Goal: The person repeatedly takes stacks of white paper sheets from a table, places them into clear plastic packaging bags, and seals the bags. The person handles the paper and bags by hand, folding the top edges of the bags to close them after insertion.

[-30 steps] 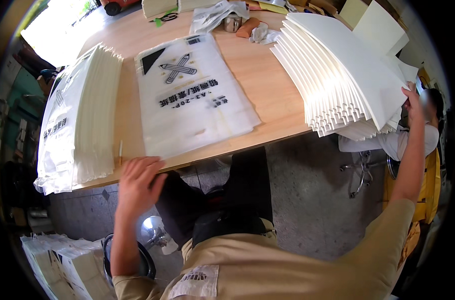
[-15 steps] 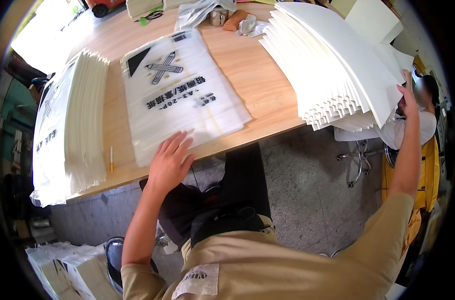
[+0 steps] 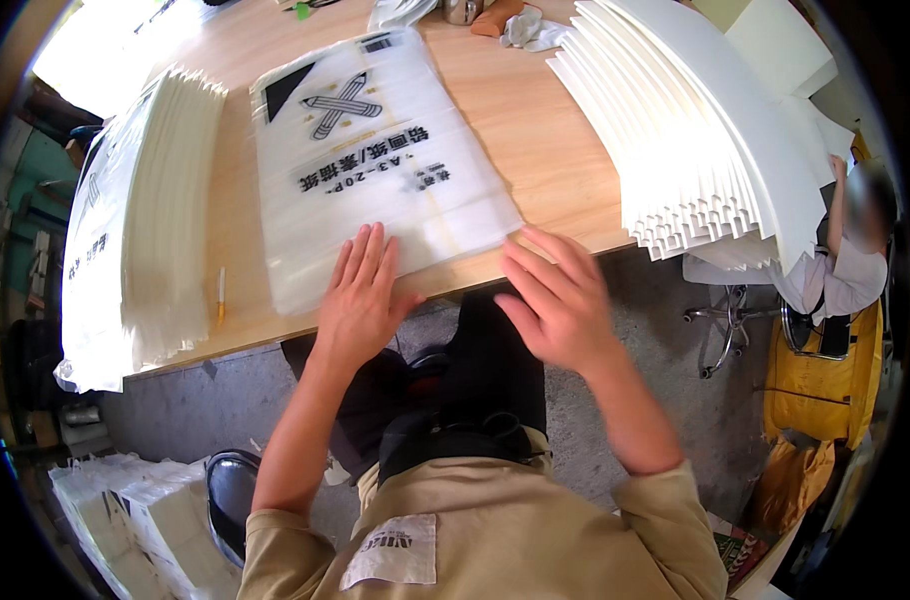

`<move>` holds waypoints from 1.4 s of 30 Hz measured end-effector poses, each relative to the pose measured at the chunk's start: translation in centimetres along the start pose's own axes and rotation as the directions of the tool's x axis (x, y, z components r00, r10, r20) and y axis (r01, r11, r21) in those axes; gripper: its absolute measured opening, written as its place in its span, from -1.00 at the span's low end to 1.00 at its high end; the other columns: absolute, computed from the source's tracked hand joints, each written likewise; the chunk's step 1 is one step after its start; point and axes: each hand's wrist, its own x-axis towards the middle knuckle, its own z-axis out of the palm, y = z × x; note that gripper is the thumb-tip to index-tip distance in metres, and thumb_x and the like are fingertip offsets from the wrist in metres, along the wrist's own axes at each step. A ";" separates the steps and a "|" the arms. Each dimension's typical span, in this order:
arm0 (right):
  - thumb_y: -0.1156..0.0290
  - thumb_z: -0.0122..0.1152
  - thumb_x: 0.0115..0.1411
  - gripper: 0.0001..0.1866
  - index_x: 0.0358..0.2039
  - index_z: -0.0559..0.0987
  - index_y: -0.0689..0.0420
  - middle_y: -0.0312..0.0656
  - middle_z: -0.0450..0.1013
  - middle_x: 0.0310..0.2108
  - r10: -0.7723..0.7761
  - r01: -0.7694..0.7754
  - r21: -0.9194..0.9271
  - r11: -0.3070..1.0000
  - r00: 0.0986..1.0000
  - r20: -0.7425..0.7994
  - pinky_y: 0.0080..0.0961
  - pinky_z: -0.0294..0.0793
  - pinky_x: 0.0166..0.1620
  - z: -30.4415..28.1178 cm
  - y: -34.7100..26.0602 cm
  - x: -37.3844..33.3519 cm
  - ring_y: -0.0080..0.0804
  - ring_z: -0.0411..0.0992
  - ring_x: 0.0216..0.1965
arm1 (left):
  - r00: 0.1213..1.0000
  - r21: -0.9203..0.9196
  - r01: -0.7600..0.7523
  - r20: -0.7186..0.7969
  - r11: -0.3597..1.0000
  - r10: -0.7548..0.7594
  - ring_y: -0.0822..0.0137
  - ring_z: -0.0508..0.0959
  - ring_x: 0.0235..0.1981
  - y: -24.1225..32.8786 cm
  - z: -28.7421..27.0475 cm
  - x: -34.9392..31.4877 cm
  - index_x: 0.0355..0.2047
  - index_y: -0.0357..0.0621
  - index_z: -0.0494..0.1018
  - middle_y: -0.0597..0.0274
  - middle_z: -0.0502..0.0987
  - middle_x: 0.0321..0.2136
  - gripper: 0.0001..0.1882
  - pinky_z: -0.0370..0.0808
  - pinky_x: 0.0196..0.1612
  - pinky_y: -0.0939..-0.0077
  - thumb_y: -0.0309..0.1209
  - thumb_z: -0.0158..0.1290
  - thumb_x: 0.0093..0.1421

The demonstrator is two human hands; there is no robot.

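Plastic bag: flat translucent white plastic bag with black print and a crossed-pencils drawing (image 3: 360, 215), lying mid-tabletop near the front edge; cannot tell whether one or several layers
Left hand: bare left hand (image 3: 360, 300), palm down, fingers extended together and thumb out to the side, fingertips over the bag's near edge; grip wide and flat, nothing held
Right hand: bare right hand (image 3: 560, 298), somewhat blurred, fingers loosely spread at the bag's near right corner; grip open, no object seen in it; contact with the corner cannot be told
Support: pale wood-grain tabletop (image 3: 560, 165)
Left of bag: thick stack of translucent plastic packs with black print (image 3: 140, 230), apart from the bag
Between stack and bag: thin white-and-orange stick (image 3: 221, 295), near the front edge
Right of bag: tall fanned pile of white paper sheets (image 3: 665, 130), well apart from the bag, its near end overhanging the edge
Far side: silver metal cup (image 3: 462, 10), crumpled white cloth (image 3: 533, 30)
Beyond paper pile: seated person in a pale top (image 3: 855, 265)
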 end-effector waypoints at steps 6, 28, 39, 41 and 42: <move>0.11 0.25 0.23 -0.53 0.01 0.59 0.21 -0.17 0.49 0.10 0.104 -0.103 -0.013 0.995 0.994 0.046 -0.08 0.25 0.26 8.9 1.1 -1.5 -0.16 0.33 0.24 | 1.000 0.065 -0.007 -0.001 0.998 0.007 -0.24 0.10 0.40 0.8 1.2 0.3 0.39 0.18 0.20 -0.09 0.14 0.38 -0.27 0.00 0.40 -0.16 -0.07 0.15 0.24; 0.20 0.36 0.14 -0.51 0.05 0.54 0.13 -0.29 0.47 0.17 0.130 -0.143 0.143 0.979 0.987 0.098 -0.09 0.08 0.35 10.1 -0.8 -1.0 -0.28 0.26 0.33 | 0.975 -0.066 0.158 -0.144 0.985 -0.166 -0.25 0.46 0.15 1.6 1.8 3.3 -0.14 -0.06 0.59 -0.08 0.55 0.05 -0.72 0.32 0.19 -0.16 -0.25 0.23 0.18; 0.28 0.40 0.08 -0.51 0.02 0.51 0.10 -0.31 0.48 0.15 0.150 -0.161 0.178 0.971 0.986 0.073 0.01 0.05 0.34 10.2 -1.0 -0.8 -0.28 0.25 0.34 | 0.971 0.085 0.157 -0.194 0.984 -0.138 -0.14 0.52 0.10 2.3 2.7 3.7 -0.21 -0.11 0.58 -0.05 0.57 -0.01 -0.78 0.31 0.19 -0.31 -0.31 0.15 0.18; 0.28 0.40 0.07 -0.51 0.02 0.51 0.09 -0.32 0.48 0.15 0.153 -0.159 0.172 0.972 0.987 0.050 0.02 0.03 0.34 10.5 -0.9 -0.8 -0.29 0.25 0.34 | 0.971 0.098 0.147 -0.202 0.984 -0.125 -0.12 0.54 0.07 2.5 2.7 3.8 -0.23 -0.14 0.56 -0.07 0.58 -0.03 -0.79 0.30 0.20 -0.35 -0.33 0.14 0.16; 0.29 0.40 0.07 -0.50 0.03 0.51 0.08 -0.32 0.48 0.15 0.153 -0.157 0.169 0.973 0.988 0.038 0.02 0.02 0.35 10.5 -0.9 -0.9 -0.29 0.25 0.34 | 0.972 0.106 0.145 -0.203 0.984 -0.121 -0.11 0.54 0.06 2.6 2.8 4.0 -0.24 -0.17 0.55 -0.08 0.58 -0.04 -0.79 0.30 0.20 -0.36 -0.34 0.13 0.15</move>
